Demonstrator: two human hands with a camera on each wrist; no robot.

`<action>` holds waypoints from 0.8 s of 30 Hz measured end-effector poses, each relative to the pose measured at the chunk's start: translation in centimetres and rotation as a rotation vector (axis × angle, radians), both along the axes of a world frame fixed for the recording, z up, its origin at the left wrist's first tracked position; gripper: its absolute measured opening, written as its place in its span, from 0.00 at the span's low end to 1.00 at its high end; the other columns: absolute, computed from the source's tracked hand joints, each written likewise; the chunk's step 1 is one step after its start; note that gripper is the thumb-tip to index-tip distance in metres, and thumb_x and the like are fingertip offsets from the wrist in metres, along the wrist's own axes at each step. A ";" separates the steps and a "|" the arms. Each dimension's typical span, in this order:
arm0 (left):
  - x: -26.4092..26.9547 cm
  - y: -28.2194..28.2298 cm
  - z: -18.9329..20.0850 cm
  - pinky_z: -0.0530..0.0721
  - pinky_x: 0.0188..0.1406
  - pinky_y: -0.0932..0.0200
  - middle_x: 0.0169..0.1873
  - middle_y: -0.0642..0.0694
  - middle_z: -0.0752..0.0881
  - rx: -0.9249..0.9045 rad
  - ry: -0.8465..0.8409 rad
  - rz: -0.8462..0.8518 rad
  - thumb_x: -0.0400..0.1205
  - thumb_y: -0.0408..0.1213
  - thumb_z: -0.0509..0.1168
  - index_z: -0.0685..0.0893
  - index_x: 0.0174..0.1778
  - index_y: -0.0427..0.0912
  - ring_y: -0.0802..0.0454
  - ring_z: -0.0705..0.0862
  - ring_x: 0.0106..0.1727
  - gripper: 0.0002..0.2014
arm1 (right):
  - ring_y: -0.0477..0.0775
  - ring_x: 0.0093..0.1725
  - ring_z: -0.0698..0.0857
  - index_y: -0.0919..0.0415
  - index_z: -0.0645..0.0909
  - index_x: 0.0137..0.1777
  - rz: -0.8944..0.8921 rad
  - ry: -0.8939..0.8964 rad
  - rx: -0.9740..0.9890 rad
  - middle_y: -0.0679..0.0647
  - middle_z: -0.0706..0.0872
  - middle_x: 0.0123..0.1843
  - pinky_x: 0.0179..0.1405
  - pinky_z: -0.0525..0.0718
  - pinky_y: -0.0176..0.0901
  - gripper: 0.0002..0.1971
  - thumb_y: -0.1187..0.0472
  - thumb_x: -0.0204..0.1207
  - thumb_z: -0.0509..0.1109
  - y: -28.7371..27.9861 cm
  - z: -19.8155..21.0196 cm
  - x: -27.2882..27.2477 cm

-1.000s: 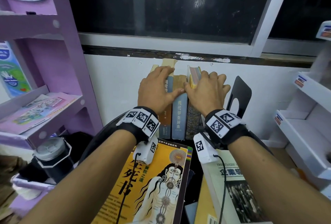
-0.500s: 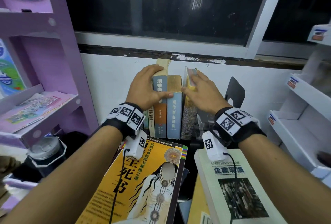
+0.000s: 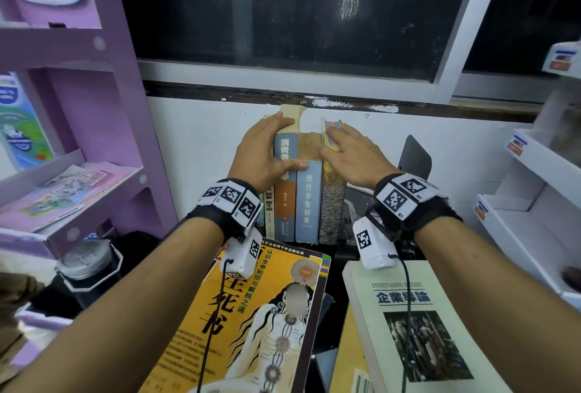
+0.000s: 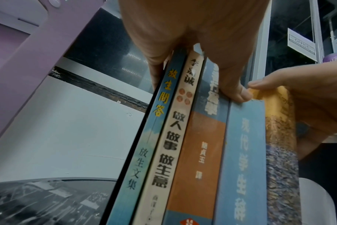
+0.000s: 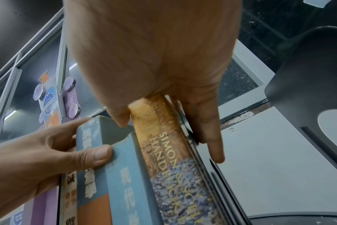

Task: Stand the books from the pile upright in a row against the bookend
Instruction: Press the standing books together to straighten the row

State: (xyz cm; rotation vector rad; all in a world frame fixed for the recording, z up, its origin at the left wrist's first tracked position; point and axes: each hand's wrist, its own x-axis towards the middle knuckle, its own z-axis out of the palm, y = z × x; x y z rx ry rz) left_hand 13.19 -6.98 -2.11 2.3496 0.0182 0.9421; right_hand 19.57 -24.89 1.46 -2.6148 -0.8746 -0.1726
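A: So where is the row [image 3: 301,191] at this moment?

B: 5 books are stood upright below the window, spines facing out. The bookend [image 3: 414,155] is seen to the right, near the row but apart from it; a gap is left between the last book and the plate.

A: And the hands?

B: The left hand [image 3: 262,153] is wrapped over the left end of the row, fingers behind the tops, thumb pressed across the blue-and-orange spine [image 4: 204,137]. The right hand [image 3: 352,156] is laid over the patterned book [image 5: 175,159] at the right end, thumb at its left edge, fingers down its far side. Both are grasping; neither is released.

A: What could go wrong?

B: Nothing is braced on either side except by the hands. If they are lifted before the row is slid against the bookend, a topple to the right into the gap would be likely. The 2 thin books [image 4: 164,137] at the left could also slump outward, since no support is seen there.

A: Anything else?

B: 2 more books, a yellow one [image 3: 251,323] and a pale green one [image 3: 418,323], are lying flat on the surface in front. A knock from a wrist could be given to them in any quick push.
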 end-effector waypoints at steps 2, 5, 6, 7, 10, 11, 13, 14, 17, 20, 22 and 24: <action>-0.1 -0.1 0.0 0.75 0.72 0.47 0.72 0.50 0.77 -0.010 -0.001 0.005 0.63 0.51 0.82 0.75 0.71 0.49 0.50 0.75 0.71 0.41 | 0.57 0.86 0.52 0.42 0.55 0.85 0.021 0.001 0.009 0.56 0.53 0.88 0.81 0.54 0.55 0.31 0.40 0.84 0.54 -0.1 -0.2 0.0; -0.1 -0.2 -0.1 0.74 0.73 0.47 0.72 0.50 0.76 -0.028 -0.009 0.017 0.63 0.51 0.82 0.75 0.71 0.49 0.50 0.74 0.72 0.41 | 0.59 0.86 0.52 0.37 0.58 0.83 0.027 0.013 -0.001 0.58 0.51 0.88 0.81 0.54 0.54 0.27 0.41 0.85 0.55 -0.4 -0.3 -0.3; -0.2 -0.3 -0.1 0.74 0.73 0.48 0.72 0.50 0.76 -0.029 -0.010 0.020 0.63 0.50 0.82 0.75 0.71 0.49 0.49 0.74 0.72 0.40 | 0.59 0.86 0.52 0.38 0.59 0.83 0.028 0.014 0.001 0.58 0.51 0.88 0.81 0.54 0.53 0.27 0.41 0.85 0.55 -0.5 -0.2 -0.4; -0.2 -0.3 -0.2 0.73 0.73 0.48 0.72 0.50 0.76 -0.029 -0.010 0.021 0.63 0.50 0.82 0.75 0.71 0.49 0.49 0.74 0.72 0.40 | 0.60 0.86 0.52 0.38 0.59 0.83 0.029 0.015 0.004 0.59 0.51 0.88 0.81 0.54 0.53 0.27 0.42 0.85 0.55 -0.5 -0.2 -0.6; -0.3 -0.4 -0.1 0.75 0.71 0.45 0.71 0.50 0.77 -0.034 -0.015 0.008 0.64 0.51 0.82 0.75 0.71 0.49 0.49 0.75 0.71 0.40 | 0.60 0.86 0.52 0.40 0.58 0.84 0.023 0.022 0.010 0.60 0.51 0.88 0.82 0.53 0.53 0.27 0.44 0.86 0.55 -0.5 -0.1 -1.0; -0.3 -0.4 -0.1 0.76 0.71 0.45 0.71 0.50 0.77 -0.033 -0.014 0.007 0.64 0.51 0.82 0.75 0.71 0.49 0.49 0.75 0.71 0.40 | 0.61 0.86 0.53 0.41 0.58 0.84 0.022 0.023 0.012 0.60 0.51 0.88 0.81 0.54 0.52 0.27 0.45 0.86 0.55 -0.6 0.0 -1.1; -0.4 -0.4 0.0 0.76 0.71 0.45 0.71 0.50 0.77 -0.026 -0.012 0.013 0.64 0.50 0.81 0.75 0.71 0.49 0.49 0.74 0.71 0.39 | 0.61 0.86 0.53 0.42 0.58 0.84 0.019 0.025 0.009 0.61 0.52 0.87 0.81 0.55 0.51 0.27 0.45 0.86 0.55 -0.6 0.1 -1.3; -0.4 -0.4 0.0 0.75 0.72 0.46 0.71 0.50 0.77 -0.022 -0.016 0.015 0.64 0.50 0.81 0.74 0.71 0.49 0.49 0.74 0.72 0.39 | 0.61 0.86 0.53 0.42 0.58 0.85 0.017 0.026 0.003 0.61 0.51 0.87 0.81 0.55 0.51 0.27 0.45 0.86 0.54 -0.6 0.2 -1.3; -0.6 -0.6 0.0 0.73 0.73 0.50 0.72 0.48 0.76 -0.011 -0.025 0.021 0.66 0.50 0.81 0.74 0.72 0.48 0.49 0.73 0.73 0.38 | 0.60 0.86 0.52 0.40 0.56 0.85 0.004 0.016 -0.017 0.60 0.50 0.88 0.81 0.55 0.53 0.27 0.43 0.86 0.53 -0.3 0.1 -1.1; -0.8 -0.5 -0.1 0.70 0.71 0.54 0.72 0.48 0.76 -0.006 -0.028 0.031 0.67 0.50 0.80 0.74 0.72 0.47 0.49 0.72 0.73 0.38 | 0.60 0.86 0.53 0.39 0.56 0.84 -0.001 0.014 -0.019 0.59 0.49 0.88 0.81 0.55 0.54 0.27 0.42 0.86 0.52 0.0 -0.1 -1.0; -0.9 -0.4 0.0 0.68 0.70 0.57 0.72 0.48 0.76 0.003 -0.027 0.036 0.67 0.50 0.80 0.74 0.72 0.47 0.49 0.72 0.73 0.38 | 0.60 0.86 0.53 0.39 0.56 0.84 -0.001 0.017 -0.018 0.59 0.49 0.88 0.81 0.55 0.54 0.27 0.42 0.86 0.52 0.2 -0.1 -0.9; -0.9 -0.3 0.0 0.68 0.70 0.58 0.72 0.48 0.76 0.014 -0.025 0.034 0.67 0.50 0.80 0.74 0.72 0.47 0.49 0.72 0.72 0.38 | 0.60 0.86 0.53 0.38 0.56 0.84 -0.005 0.018 -0.010 0.58 0.49 0.88 0.81 0.54 0.54 0.27 0.43 0.85 0.52 0.3 -0.1 -0.8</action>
